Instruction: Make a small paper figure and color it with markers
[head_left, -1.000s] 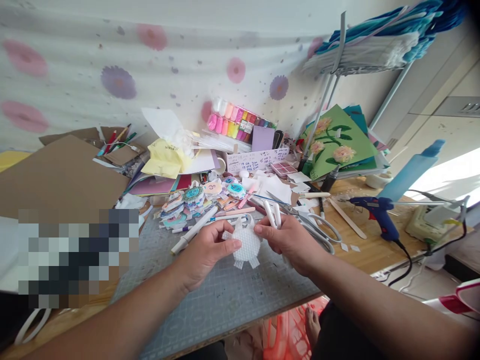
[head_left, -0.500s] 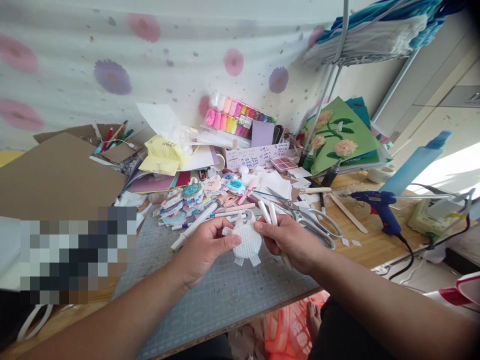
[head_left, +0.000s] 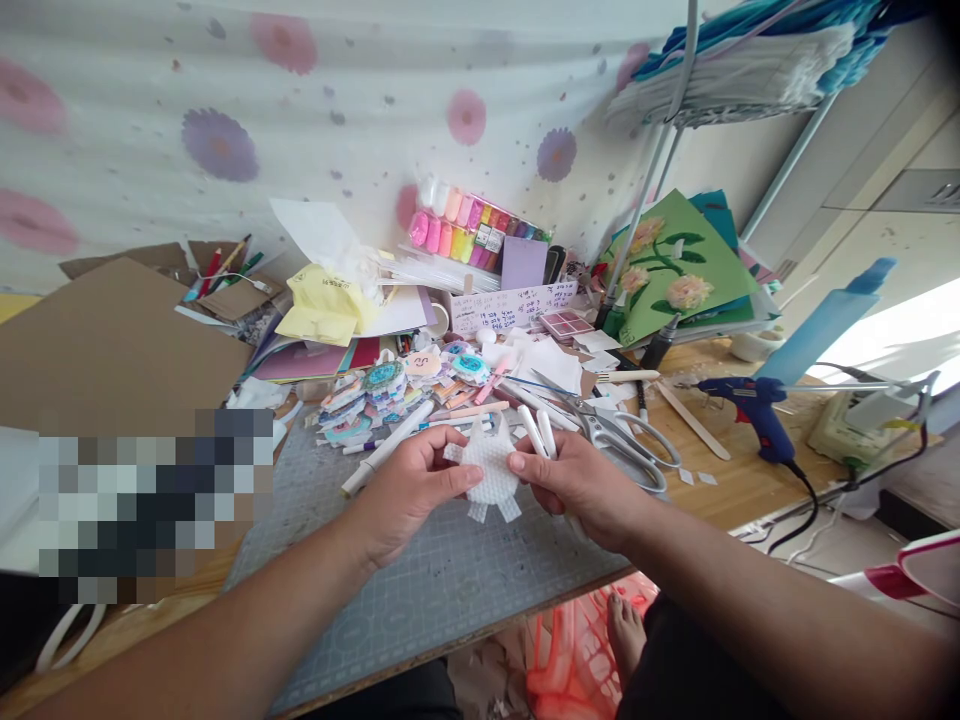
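A small white bubble-wrap cutout (head_left: pixel 495 470) with pointed ears and stubby tabs is held up over the grey cutting mat (head_left: pixel 352 610). My left hand (head_left: pixel 420 485) pinches its left side between thumb and fingers. At its right edge, the thumb of my right hand (head_left: pixel 585 485) presses against it. That same hand also grips a white two-pronged tool (head_left: pixel 536 432), whose prongs spread in a narrow V; its lower part is mostly hidden by the fingers. A white roll or tube (head_left: pixel 390 448) lies on the mat beyond my left hand.
Several layered paper cutouts (head_left: pixel 384 382) pile up behind my hands. Large scissors (head_left: pixel 622 440) lie to the right, near a wooden stick (head_left: pixel 694 422). A blue glue gun (head_left: pixel 754 410) rests on the table further right. Cardboard (head_left: pixel 120 350) stands at left.
The bubble-wrap cutout has shifted slightly up and left, and its ears now stand straighter. Both hands keep their grip. The view has moved a little.
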